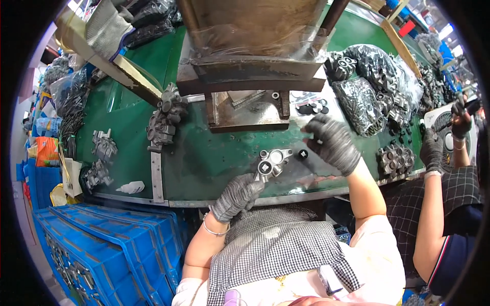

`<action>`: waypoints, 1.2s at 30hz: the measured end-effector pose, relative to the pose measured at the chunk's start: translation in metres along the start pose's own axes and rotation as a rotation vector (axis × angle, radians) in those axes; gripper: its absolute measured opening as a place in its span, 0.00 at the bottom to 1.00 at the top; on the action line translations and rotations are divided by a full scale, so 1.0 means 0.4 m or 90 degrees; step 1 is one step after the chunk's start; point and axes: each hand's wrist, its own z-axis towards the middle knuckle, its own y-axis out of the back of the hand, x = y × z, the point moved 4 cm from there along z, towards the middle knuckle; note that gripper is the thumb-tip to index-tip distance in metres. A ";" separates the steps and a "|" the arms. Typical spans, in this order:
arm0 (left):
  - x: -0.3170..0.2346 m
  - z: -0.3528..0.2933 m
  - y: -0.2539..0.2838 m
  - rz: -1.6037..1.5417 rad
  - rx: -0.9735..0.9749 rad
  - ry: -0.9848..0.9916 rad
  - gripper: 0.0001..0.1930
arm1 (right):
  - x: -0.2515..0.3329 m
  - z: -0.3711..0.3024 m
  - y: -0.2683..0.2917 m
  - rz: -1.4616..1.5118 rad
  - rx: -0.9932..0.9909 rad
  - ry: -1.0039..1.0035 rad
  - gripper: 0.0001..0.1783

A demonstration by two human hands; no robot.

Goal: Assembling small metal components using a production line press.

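My left hand, in a grey knit glove, is closed on the lower end of a silvery metal casting over the near part of the bench. The casting has round openings, and a black round cap sits on one of them. To the right of it, a loose black cap lies on the green surface. My right hand, gloved alike, hovers beyond that cap with its fingers bent and apart. Several small black discs lie on a white sheet just past its fingertips.
A heavy metal press stands at the back middle. Castings are stacked on the left, others on the right near bagged castings. Blue crates stand at lower left. A co-worker's gloved hand is at far right.
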 end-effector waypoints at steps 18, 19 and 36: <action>0.001 0.003 0.005 -0.003 -0.006 0.028 0.24 | -0.066 -0.100 -0.108 -0.184 0.141 -0.249 0.16; 0.002 0.003 0.006 -0.007 -0.006 0.029 0.24 | -0.064 -0.100 -0.104 -0.183 0.141 -0.248 0.16; 0.011 0.004 0.015 -0.007 0.027 0.041 0.23 | -0.062 -0.110 -0.079 -0.032 0.091 -0.125 0.14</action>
